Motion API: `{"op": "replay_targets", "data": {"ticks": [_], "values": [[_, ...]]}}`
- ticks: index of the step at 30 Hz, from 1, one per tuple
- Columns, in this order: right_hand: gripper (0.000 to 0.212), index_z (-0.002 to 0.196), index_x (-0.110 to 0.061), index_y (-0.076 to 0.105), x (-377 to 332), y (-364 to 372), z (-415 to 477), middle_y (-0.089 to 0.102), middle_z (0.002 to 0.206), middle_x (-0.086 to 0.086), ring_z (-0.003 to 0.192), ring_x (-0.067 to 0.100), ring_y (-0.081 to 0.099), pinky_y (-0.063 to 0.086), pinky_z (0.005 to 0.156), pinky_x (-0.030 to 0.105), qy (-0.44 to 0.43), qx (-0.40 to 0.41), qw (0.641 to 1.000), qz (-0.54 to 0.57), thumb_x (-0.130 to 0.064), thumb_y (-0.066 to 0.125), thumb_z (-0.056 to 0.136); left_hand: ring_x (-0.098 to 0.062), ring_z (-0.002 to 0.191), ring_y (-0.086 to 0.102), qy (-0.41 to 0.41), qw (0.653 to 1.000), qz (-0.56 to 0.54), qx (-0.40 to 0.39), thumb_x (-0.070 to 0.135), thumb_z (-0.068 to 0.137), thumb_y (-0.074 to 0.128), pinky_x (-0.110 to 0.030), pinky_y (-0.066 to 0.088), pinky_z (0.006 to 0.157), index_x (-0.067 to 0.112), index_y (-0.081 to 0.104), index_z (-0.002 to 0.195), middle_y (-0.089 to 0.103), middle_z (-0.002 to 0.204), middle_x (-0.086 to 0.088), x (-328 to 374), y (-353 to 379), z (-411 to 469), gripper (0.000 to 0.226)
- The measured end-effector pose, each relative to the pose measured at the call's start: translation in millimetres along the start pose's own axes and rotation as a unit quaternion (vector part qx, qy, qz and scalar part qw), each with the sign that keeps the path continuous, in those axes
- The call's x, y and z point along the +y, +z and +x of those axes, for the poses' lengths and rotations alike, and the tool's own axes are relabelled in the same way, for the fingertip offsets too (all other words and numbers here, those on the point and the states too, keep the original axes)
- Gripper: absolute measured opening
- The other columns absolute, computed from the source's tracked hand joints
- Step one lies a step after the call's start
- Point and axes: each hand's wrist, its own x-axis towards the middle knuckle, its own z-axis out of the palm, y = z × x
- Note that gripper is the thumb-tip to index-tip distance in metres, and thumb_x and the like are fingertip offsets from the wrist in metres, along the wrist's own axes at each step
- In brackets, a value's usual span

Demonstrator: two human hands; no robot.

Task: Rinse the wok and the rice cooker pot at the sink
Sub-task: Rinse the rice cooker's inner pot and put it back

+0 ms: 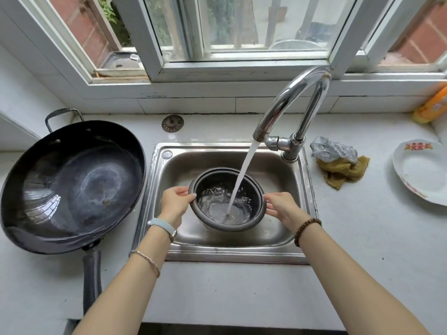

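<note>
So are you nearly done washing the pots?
Nothing looks surely finished yet. In hand: the left hand and right hand hold the rice cooker pot in the sink while the faucet pours water into it, pooling at the bottom. Left: tipping that water out. The wok sits on the counter beside the sink, shiny inside; I cannot tell whether it was rinsed already.

Both hands (174,201) (281,206) hold the pot (212,182) under running water (245,170).

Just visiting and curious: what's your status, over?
Left hand, right hand hold rice cooker pot in sink. Tap running into it. Wok sits on counter.
</note>
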Motion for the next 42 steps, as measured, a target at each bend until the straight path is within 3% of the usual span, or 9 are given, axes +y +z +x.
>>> {"op": "replay_targets", "data": {"ticks": [7, 14, 16, 18, 21, 27, 31, 37, 42], "values": [[0.009, 0.095, 0.004, 0.063, -7.9, 0.3, -43.6, 0.070, 0.087, 0.013, 0.076, 0.023, 0.069, 0.059, 0.066, 0.032, 0.015, -0.020, 0.999, 0.036, 0.001, 0.056, 0.089, -0.018, 0.097, 0.060, 0.103, 0.994, 0.042, -0.007, -0.003, 0.080, 0.073, -0.021, 0.044, 0.079, 0.005, 0.065, 0.113, 0.064, 0.101, -0.006, 46.0, -19.9, -29.3, 0.035], [0.013, 0.096, -0.004, 0.069, -33.5, -10.2, -78.6, 0.074, 0.092, 0.010, 0.086, 0.023, 0.070, 0.059, 0.081, 0.036, -0.070, -0.012, 0.997, 0.040, -0.006, 0.057, 0.090, -0.021, 0.087, 0.065, 0.052, 0.996, 0.032, -0.063, -0.013, 0.080, 0.067, -0.028, 0.054, 0.078, -0.002, 0.062, 0.115, 0.068, 0.096, -0.012, 36.8, -32.2, -37.6, 0.037], [0.010, 0.092, -0.003, 0.068, -42.6, -15.5, -86.0, 0.072, 0.077, 0.006, 0.074, 0.019, 0.069, 0.059, 0.075, 0.031, -0.075, -0.019, 0.996, 0.039, -0.004, 0.058, 0.091, -0.019, 0.081, 0.063, 0.024, 0.996, 0.008, -0.086, -0.015, 0.081, 0.066, -0.024, 0.052, 0.073, -0.004, 0.062, 0.110, 0.065, 0.087, -0.009, 37.5, -28.5, -44.5, 0.032], [0.009, 0.083, -0.001, 0.066, -48.7, -20.7, -90.7, 0.071, 0.066, 0.005, 0.064, 0.016, 0.068, 0.059, 0.063, 0.025, -0.068, -0.018, 0.997, 0.040, -0.001, 0.058, 0.089, -0.023, 0.085, 0.064, -0.003, 0.995, -0.003, -0.097, -0.014, 0.081, 0.066, -0.029, 0.052, 0.081, -0.006, 0.062, 0.104, 0.064, 0.083, -0.009, 38.5, -25.9, -47.3, 0.025], [0.009, 0.080, 0.005, 0.061, -49.7, -26.6, -91.9, 0.069, 0.071, 0.013, 0.061, 0.018, 0.067, 0.057, 0.053, 0.021, -0.049, 0.008, 0.998, 0.031, 0.003, 0.057, 0.088, -0.024, 0.085, 0.064, -0.020, 0.993, -0.009, -0.119, -0.014, 0.082, 0.065, -0.033, 0.049, 0.094, -0.010, 0.064, 0.093, 0.065, 0.082, -0.013, 45.4, -27.4, -49.5, 0.012], [0.008, 0.085, 0.005, 0.060, -33.0, -21.0, -94.6, 0.069, 0.079, 0.016, 0.071, 0.025, 0.068, 0.059, 0.066, 0.032, 0.012, -0.010, 1.000, 0.020, 0.000, 0.057, 0.090, -0.023, 0.091, 0.066, 0.068, 0.993, 0.033, -0.085, -0.007, 0.076, 0.075, -0.028, 0.053, 0.083, -0.005, 0.065, 0.109, 0.069, 0.092, -0.014, 57.8, -39.0, -45.4, 0.035], [0.010, 0.088, 0.001, 0.064, -29.3, -11.1, -101.9, 0.069, 0.088, 0.014, 0.081, 0.026, 0.068, 0.059, 0.075, 0.035, -0.019, -0.019, 0.998, 0.051, -0.002, 0.055, 0.091, -0.022, 0.094, 0.068, 0.100, 0.991, 0.055, -0.065, -0.008, 0.075, 0.075, -0.036, 0.055, 0.090, 0.001, 0.068, 0.111, 0.072, 0.097, -0.011, 52.3, -48.5, -41.4, 0.039], [0.015, 0.081, -0.001, 0.065, -49.6, -15.7, -114.1, 0.070, 0.074, 0.009, 0.073, 0.021, 0.067, 0.058, 0.066, 0.025, -0.071, -0.039, 0.996, 0.037, -0.003, 0.055, 0.092, -0.028, 0.097, 0.066, 0.005, 0.992, 0.044, -0.117, -0.011, 0.079, 0.069, -0.030, 0.052, 0.084, -0.010, 0.062, 0.111, 0.067, 0.097, -0.017, 37.3, -47.4, -42.3, 0.033], [0.016, 0.099, 0.016, 0.058, -48.6, -27.7, -104.8, 0.067, 0.089, 0.026, 0.068, 0.025, 0.068, 0.060, 0.060, 0.026, -0.022, -0.033, 0.999, -0.003, 0.004, 0.053, 0.091, -0.027, 0.094, 0.066, -0.030, 0.991, 0.018, -0.130, -0.010, 0.078, 0.072, -0.026, 0.051, 0.083, -0.010, 0.064, 0.096, 0.067, 0.098, -0.022, 45.8, -41.7, -50.4, 0.020]]}}
